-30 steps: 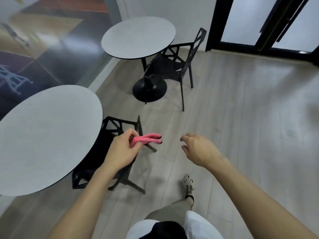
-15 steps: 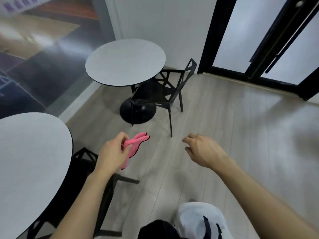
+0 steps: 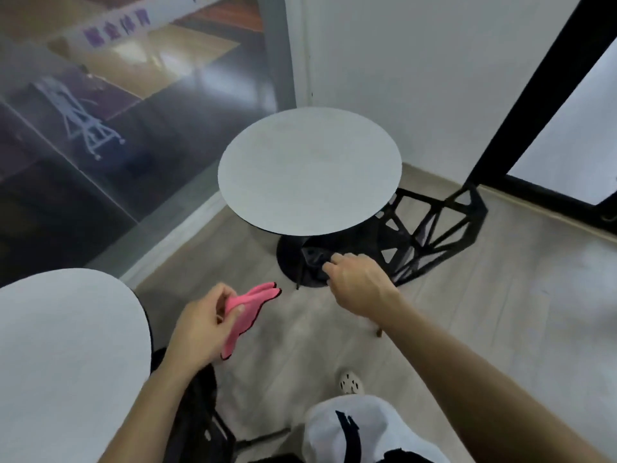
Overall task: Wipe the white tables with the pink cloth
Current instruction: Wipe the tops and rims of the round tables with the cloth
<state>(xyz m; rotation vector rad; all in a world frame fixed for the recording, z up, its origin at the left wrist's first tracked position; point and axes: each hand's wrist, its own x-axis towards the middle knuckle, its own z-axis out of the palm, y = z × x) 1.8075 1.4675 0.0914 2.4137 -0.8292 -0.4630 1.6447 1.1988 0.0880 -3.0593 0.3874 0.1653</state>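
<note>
Pinching the pink cloth [image 3: 248,312] mid-air, left hand [image 3: 200,329]; right hand [image 3: 359,285] forward, fingers [image 3: 339,259] loosely curled, apparently empty.

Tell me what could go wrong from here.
The pink cloth hangs from a pinch in the left hand, so it may slip to the floor. The black chair stands partly under the far table, so stepping in close might catch its legs.
</note>
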